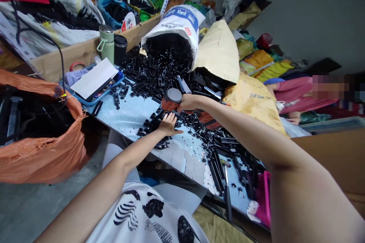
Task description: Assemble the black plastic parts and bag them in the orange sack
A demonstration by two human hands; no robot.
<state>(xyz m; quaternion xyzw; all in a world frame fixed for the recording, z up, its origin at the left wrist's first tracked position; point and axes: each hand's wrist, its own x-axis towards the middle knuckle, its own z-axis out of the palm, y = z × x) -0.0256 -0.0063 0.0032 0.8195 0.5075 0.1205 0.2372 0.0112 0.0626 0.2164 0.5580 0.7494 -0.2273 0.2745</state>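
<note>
My right hand is wrapped round the grip of an orange and black power drill, whose rounded grey end faces up. Just below the drill, my left hand lies over a cluster of black plastic parts, thumb out to the side and fingers stretched forward. The drill's tip and whatever is under my left fingertips are hidden. Loose screws and small black pieces spread over the light blue tabletop to the right of my hands.
Black parts spill from a white sack at the back. A blue tray, green flask and black cup stand left. A hammer and pink basket lie right. An orange sack flanks the table; another person is at right.
</note>
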